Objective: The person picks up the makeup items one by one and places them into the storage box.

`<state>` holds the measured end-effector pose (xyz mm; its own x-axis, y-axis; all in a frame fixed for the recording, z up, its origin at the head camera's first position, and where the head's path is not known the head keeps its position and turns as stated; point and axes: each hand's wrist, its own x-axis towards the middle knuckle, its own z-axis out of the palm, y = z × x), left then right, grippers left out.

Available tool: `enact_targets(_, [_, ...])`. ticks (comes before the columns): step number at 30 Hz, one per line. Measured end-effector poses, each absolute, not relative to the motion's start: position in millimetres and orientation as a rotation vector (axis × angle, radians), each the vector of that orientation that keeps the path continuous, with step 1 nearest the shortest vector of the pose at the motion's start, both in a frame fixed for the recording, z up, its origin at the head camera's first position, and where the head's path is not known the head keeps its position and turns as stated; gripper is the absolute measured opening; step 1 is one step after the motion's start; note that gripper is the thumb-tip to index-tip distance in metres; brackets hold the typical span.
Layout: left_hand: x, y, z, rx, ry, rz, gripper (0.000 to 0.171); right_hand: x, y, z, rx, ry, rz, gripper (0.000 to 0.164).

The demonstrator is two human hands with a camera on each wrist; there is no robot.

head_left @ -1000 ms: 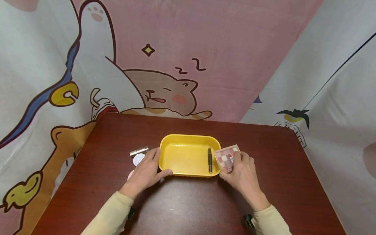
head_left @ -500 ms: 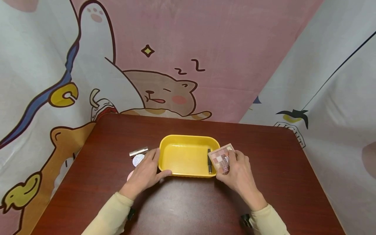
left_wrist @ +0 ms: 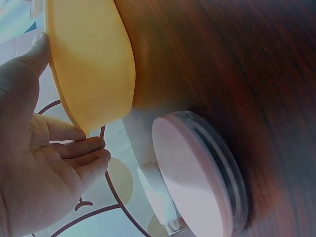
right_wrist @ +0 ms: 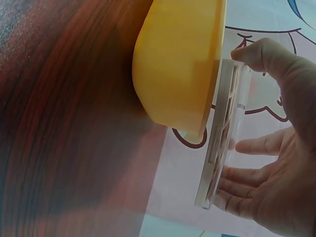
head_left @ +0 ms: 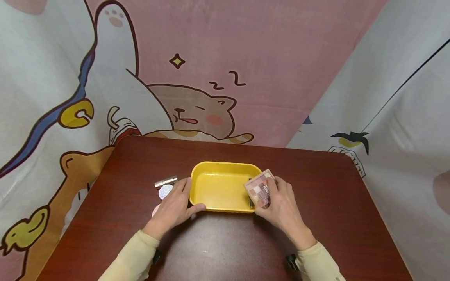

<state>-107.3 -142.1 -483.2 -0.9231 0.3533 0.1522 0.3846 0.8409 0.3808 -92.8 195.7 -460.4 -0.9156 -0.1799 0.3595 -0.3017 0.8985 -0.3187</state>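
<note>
Against the yellow tray's (head_left: 218, 191) left end, the left hand (head_left: 170, 206) rests with fingers loosely extended, seemingly steadying it; the right hand (head_left: 284, 203) pinches a palette (head_left: 258, 189) above its right rim, half-hiding a dark pen (head_left: 250, 203) inside. Tray floor shows broadly leftward; beyond runs the table's (head_left: 337, 195) far edge.

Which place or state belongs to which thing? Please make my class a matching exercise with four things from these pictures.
Things
1. palette
2. slim dark stick
3. shiny tube
4. yellow tray

Places and states
A. on the table, next to the white disc
B. touched by the left hand
C. held in the right hand
D. lying inside the yellow tray

Pairs: 1-C, 2-D, 3-A, 4-B
</note>
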Motion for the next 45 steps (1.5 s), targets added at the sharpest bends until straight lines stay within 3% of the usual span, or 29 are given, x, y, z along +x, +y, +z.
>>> enact_targets(45, [-107, -142, -483, -0.547, -3.002, -0.632, 0.099, -107, 176, -463, 0.501, -2.779, 0.607, 0.083])
